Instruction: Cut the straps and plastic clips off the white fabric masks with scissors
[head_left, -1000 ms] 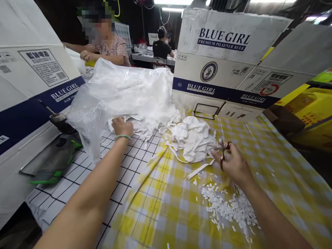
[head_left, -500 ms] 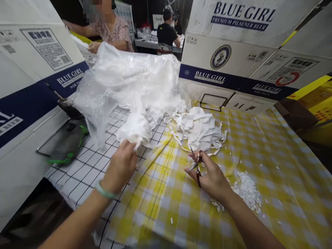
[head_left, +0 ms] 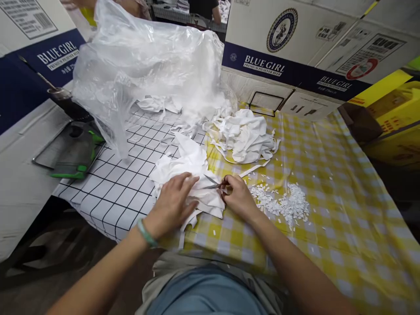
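Note:
White cloth pieces (head_left: 190, 159) lie in a loose heap at the table's front, a narrow strap trailing from the near side. On top of them rests my left hand (head_left: 173, 199), fingers stretched out and apart, a green band at the wrist. My right hand (head_left: 236, 196) is closed around small scissors (head_left: 212, 185), whose blades point left over the cloth and look slightly parted. Behind the right hand sits a second pile of white cloth (head_left: 247, 138) with thin straps. Small white snippets (head_left: 295, 203) are scattered to its right.
A large clear plastic bag (head_left: 157, 57) of white cloth stands at the back. Beer cartons (head_left: 256, 65) rise behind, with another carton (head_left: 62, 57) at left. A green-edged grey object (head_left: 75, 148) lies beside it. Another person's arm (head_left: 131, 8) shows beyond the bag.
My view has tipped downward. The white cloth has come nearer to me from beside the bag, and my left hand has opened onto it. My right hand has moved left with the scissors.

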`<state>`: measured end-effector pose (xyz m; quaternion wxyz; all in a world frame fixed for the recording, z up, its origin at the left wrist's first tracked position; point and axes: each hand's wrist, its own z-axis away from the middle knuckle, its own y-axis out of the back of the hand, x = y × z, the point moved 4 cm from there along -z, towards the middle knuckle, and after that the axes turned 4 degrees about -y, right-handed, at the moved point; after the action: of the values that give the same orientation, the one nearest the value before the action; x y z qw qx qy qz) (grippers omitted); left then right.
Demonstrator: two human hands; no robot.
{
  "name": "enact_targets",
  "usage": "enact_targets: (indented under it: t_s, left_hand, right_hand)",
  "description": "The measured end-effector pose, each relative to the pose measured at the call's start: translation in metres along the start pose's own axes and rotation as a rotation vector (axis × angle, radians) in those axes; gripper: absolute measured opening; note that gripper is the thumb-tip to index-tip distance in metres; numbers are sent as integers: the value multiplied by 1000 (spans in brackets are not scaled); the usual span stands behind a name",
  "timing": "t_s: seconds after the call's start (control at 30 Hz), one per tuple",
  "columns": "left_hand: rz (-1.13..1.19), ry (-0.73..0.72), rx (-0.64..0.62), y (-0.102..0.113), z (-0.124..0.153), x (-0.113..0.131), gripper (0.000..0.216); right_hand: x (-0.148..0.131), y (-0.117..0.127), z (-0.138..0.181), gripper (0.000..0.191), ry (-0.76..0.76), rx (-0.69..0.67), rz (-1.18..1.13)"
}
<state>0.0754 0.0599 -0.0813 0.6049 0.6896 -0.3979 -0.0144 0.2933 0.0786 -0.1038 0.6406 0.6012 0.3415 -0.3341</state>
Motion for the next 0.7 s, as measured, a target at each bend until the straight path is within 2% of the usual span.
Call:
enact_targets:
  t_s: [0.07, 0.13, 0.23, 0.3, 0.37, 0.43, 0.57, 0.63, 0.7]
  left_hand:
    - [-2, 12, -24, 8, -18, -21, 26]
    - [51, 6, 19, 33, -31, -34, 22]
    - [95, -71, 133, 81, -38, -29, 21]
    - [66, -147, 82, 95, -33, -16, 24]
    - [77, -163, -13, 92, -23, -6, 26]
    - [135, -106, -35, 81, -15, -2, 24]
    - [244, -5, 43, 71, -12, 6, 21]
    - [264, 27, 88, 79, -14, 10, 21]
    - [168, 84, 201, 94, -14, 10, 20]
  right_hand:
    - [-7, 7, -4, 14, -13, 28, -71]
    - [-15, 18, -5, 21, -24, 47, -232]
    - [-28, 33, 0, 32, -25, -2, -467]
    - [-30, 38, 6, 33, -45, -46, -516]
    - [-26, 38, 14, 33, -76, -45, -526]
    - [-18, 32, 22, 32, -86, -36, -516]
    - [-9, -10, 39, 28, -48, -164, -445]
    - [-9, -31, 42, 24, -43, -216, -365]
    - [-10, -35, 41, 19, -50, -172, -337]
